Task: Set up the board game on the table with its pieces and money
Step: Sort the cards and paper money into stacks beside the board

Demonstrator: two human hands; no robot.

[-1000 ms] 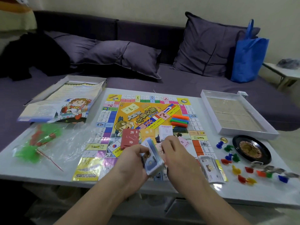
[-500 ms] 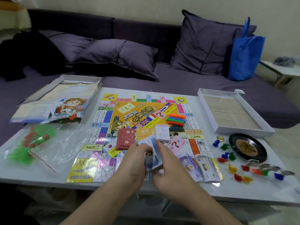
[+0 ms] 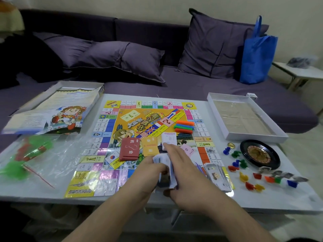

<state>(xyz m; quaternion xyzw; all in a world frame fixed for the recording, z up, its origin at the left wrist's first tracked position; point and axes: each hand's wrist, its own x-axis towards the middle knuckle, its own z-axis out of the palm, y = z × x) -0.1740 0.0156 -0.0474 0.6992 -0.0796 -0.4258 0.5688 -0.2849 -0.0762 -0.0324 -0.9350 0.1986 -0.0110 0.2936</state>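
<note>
Left hand (image 3: 150, 173): curled round a stack of paper money (image 3: 163, 172), which is gripped by its near edge.
Right hand (image 3: 183, 172): laid over the stack's right side, fingers extended toward the board's middle; whether a note is pinched cannot be told.
Stack's place: held just above the near edge of the game board (image 3: 139, 145), which is spread on the counter (image 3: 262, 198).
Handling: the notes are judged light, thin and floppy, likely to slide off one another; the stack is best clamped across its short edges, and single notes peeled off by thumb.
Money laid out: one fanned pile (image 3: 216, 177) at the board's near right corner; the notes cannot be counted.
Card piles on the board: three counted, red cards (image 3: 130, 149), orange cards (image 3: 150, 146) and white cards (image 3: 168, 138).
Pawns (image 3: 236, 161): about ten to the right, the count uncertain.
Roulette wheel (image 3: 259, 153): one.
</note>
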